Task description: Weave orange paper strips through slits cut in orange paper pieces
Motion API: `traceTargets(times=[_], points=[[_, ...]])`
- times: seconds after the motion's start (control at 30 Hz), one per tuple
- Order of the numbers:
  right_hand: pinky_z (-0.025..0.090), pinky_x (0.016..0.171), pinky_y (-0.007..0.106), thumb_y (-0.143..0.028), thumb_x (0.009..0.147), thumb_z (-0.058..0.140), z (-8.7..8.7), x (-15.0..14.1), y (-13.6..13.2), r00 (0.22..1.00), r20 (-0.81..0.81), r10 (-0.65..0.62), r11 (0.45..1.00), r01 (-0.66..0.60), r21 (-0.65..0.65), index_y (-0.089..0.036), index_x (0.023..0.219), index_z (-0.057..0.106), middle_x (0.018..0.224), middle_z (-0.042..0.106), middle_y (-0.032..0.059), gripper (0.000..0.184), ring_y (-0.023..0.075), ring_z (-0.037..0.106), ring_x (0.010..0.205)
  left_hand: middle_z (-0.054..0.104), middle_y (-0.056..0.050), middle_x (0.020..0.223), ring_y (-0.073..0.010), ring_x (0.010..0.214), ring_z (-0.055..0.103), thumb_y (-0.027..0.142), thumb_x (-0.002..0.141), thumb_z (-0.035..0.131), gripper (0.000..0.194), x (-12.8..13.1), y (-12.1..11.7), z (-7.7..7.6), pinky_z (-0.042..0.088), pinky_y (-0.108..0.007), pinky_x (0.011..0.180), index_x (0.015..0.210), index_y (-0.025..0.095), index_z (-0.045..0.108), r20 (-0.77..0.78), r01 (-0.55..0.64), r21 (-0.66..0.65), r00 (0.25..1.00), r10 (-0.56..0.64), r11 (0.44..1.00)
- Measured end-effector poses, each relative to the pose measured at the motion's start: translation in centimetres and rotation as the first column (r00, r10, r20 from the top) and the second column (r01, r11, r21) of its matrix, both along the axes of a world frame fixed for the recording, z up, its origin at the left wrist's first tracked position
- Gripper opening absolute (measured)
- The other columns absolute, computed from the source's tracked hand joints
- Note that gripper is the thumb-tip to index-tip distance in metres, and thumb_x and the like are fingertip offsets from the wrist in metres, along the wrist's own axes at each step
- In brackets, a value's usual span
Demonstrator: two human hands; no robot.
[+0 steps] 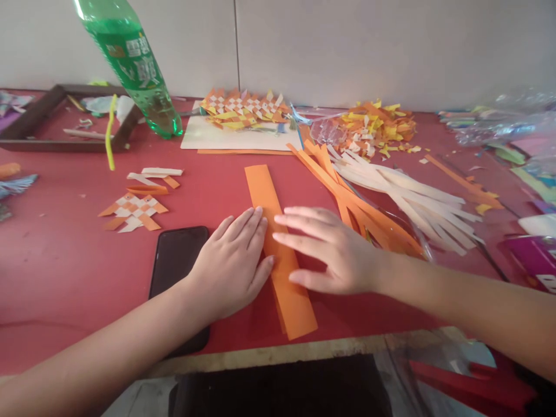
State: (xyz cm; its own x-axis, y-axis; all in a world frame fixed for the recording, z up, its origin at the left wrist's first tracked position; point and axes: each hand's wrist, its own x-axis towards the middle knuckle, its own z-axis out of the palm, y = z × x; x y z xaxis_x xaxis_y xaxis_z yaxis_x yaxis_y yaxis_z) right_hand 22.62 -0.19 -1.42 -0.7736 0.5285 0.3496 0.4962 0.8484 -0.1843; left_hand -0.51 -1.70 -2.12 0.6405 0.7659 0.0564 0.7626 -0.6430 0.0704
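A long folded strip of orange paper (295, 301) lies on the red table, slanting from the far side toward the front edge. My left hand (234, 255) rests with fingers stretched out along the strip's left edge, its fingertips and thumb on the paper. On the other side, my right hand (330, 249) has its fingers spread, the tips over the strip's right part; whether they press on it I cannot tell. Neither hand grips anything. Partly under my left wrist lies a black phone (180, 255). Left of it sits a small woven orange and white paper piece (134, 211).
Orange paper strips (347, 191) and white strips (403, 194) fan out at right. Behind are a green bottle (139, 69), a dark frame (52, 145), woven pieces (243, 110) on white sheets (217, 139), and a scrap pile (373, 127). A wall closes off the back.
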Motion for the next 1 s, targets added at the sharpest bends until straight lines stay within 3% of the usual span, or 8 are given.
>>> traceTargets(times=[0.13, 0.27, 0.5, 0.73, 1.0], points=[[0.044, 0.107, 0.049, -0.048, 0.088, 0.061, -0.3, 0.1, -3.3, 0.999, -0.007, 0.033, 0.995, -0.033, -0.091, -0.01, 0.126, 0.064, 0.135, 0.062, 0.0166, 0.054, 0.0305, 0.052, 0.132, 0.035, -0.02, 0.155, -0.0333, 0.144, 0.033, 0.04, 0.097, 0.032, 0.063, 0.0, 0.0, 0.1, 0.033, -0.051, 0.116, 0.144, 0.0, 0.043, -0.004, 0.006, -0.013, 1.0, -0.007, 1.0], [0.045, 0.106, 0.051, -0.044, 0.088, 0.061, -0.3, 0.3, -4.7, 0.998, 0.002, 0.066, 0.988, -0.065, -0.142, -0.015, 0.125, 0.066, 0.137, 0.061, 0.013, 0.047, 0.0304, 0.051, 0.133, 0.035, -0.021, 0.155, -0.0345, 0.144, 0.034, 0.04, 0.096, 0.034, 0.064, 0.1, -0.1, 0.2, 0.034, -0.053, 0.115, 0.144, -0.001, 0.042, -0.016, 0.009, -0.014, 1.0, -0.009, 1.0], [0.043, 0.108, 0.051, -0.043, 0.089, 0.059, -0.5, 0.5, -5.2, 0.997, 0.05, 0.052, 0.984, -0.042, -0.176, -0.016, 0.127, 0.065, 0.139, 0.059, 0.0112, 0.047, 0.0302, 0.05, 0.134, 0.033, -0.023, 0.155, -0.0351, 0.144, 0.033, 0.041, 0.096, 0.036, 0.066, 0.1, -0.1, 0.0, 0.034, -0.053, 0.115, 0.145, -0.003, 0.041, -0.021, 0.018, 0.005, 1.0, -0.018, 1.0], [0.032, 0.116, 0.046, -0.043, 0.088, 0.06, -1.8, 0.9, -5.7, 1.0, -0.009, 0.025, 0.985, -0.026, -0.172, -0.019, 0.13, 0.063, 0.144, 0.055, 0.0082, 0.049, 0.0267, 0.044, 0.139, 0.033, -0.023, 0.155, -0.0357, 0.144, 0.033, 0.041, 0.096, 0.037, 0.066, 0.1, -0.2, 0.0, 0.034, -0.053, 0.115, 0.145, -0.003, 0.041, -0.029, 0.019, 0.003, 0.999, -0.019, 1.0], [0.032, 0.116, 0.047, -0.047, 0.088, 0.06, -2.1, 0.8, -5.7, 1.0, 0.014, 0.027, 0.984, -0.024, -0.176, -0.019, 0.131, 0.062, 0.144, 0.055, 0.0092, 0.051, 0.0273, 0.043, 0.14, 0.032, -0.023, 0.156, -0.0359, 0.144, 0.032, 0.041, 0.096, 0.037, 0.066, 0.0, -0.2, -0.1, 0.034, -0.052, 0.115, 0.145, -0.003, 0.04, -0.033, 0.025, 0.018, 0.999, -0.025, 1.0]])
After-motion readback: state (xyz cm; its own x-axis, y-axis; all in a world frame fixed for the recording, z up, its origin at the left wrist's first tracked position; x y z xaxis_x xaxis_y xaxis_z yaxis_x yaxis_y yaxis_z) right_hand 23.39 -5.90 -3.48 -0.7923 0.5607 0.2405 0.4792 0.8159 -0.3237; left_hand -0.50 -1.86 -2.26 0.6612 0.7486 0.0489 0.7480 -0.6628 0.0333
